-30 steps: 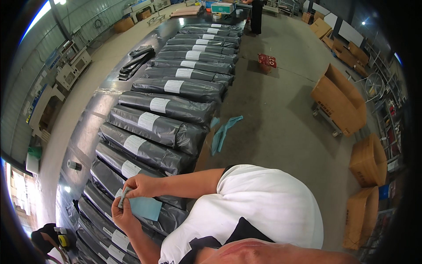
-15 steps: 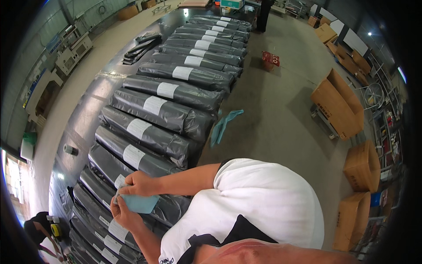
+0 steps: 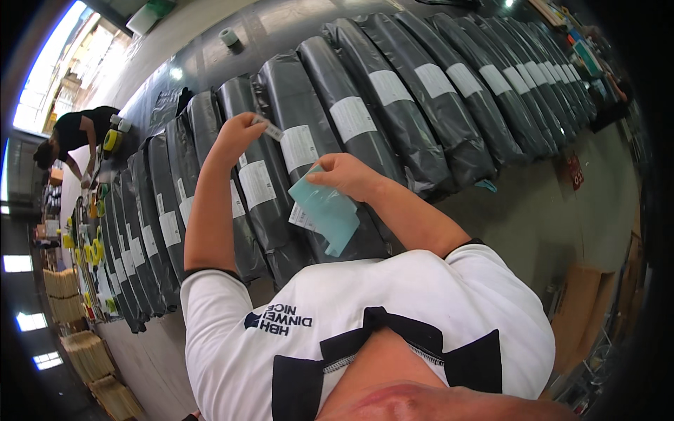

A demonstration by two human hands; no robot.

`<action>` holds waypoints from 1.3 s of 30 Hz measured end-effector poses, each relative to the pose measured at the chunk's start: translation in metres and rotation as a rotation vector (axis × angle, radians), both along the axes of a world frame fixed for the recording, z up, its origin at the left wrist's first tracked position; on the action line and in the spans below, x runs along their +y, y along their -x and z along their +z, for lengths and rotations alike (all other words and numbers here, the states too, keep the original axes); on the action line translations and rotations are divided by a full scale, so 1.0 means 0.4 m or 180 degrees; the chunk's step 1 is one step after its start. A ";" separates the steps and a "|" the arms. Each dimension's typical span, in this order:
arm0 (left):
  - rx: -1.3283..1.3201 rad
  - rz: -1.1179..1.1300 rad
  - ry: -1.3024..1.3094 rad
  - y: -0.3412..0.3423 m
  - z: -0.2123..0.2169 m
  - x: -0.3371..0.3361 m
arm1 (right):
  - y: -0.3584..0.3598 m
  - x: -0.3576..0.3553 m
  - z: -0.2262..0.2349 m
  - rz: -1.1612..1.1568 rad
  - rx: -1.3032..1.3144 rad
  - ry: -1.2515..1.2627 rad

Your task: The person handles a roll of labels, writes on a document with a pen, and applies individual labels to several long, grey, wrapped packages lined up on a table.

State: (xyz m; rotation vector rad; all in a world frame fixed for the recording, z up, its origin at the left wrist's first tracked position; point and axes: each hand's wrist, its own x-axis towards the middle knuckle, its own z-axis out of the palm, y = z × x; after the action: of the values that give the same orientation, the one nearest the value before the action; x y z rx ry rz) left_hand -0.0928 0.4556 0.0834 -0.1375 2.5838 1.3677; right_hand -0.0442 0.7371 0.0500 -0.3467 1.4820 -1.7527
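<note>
My left hand (image 3: 239, 135) pinches a small white printed label (image 3: 268, 128) by one end, held over the bundles. In my right hand (image 3: 344, 174) is a crumpled sheet of light blue backing paper (image 3: 328, 210), hanging down in front of my chest. A white printed piece (image 3: 302, 217) shows beside its lower edge; whether it is joined to the sheet I cannot tell. Below both hands lies a long bundle wrapped in dark grey plastic (image 3: 286, 91), bearing a large white label (image 3: 299, 147) across its middle.
Several similar wrapped bundles (image 3: 428, 105) lie side by side along the dark table (image 3: 193, 67). A small grey roll (image 3: 228, 36) stands beyond them. Yellow tape rolls (image 3: 112, 140) sit at the left, near a bending co-worker (image 3: 78, 137). A cardboard box (image 3: 581, 316) stands at the right.
My view has swung left along the row. My hands, close together before, are now apart: the left holds the small label, the right the blue backing paper.
</note>
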 end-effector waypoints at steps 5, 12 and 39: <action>-0.0121 -0.0600 0.0642 0.158 -0.052 -0.011 | 0.059 -0.081 -0.071 -0.0445 0.1913 -0.0425; -0.0070 -0.1082 0.0969 0.238 -0.102 0.004 | 0.125 -0.135 -0.113 0.0149 0.3697 -0.1511; 0.1418 -0.0446 0.1295 0.238 -0.193 -0.003 | 0.174 -0.190 -0.119 -0.0106 0.4003 -0.1897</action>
State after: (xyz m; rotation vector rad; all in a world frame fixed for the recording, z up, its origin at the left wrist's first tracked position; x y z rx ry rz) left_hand -0.1880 0.4544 0.0062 0.3165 3.1391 0.8855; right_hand -0.1137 0.6613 0.0024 -1.2230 2.7516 -0.9383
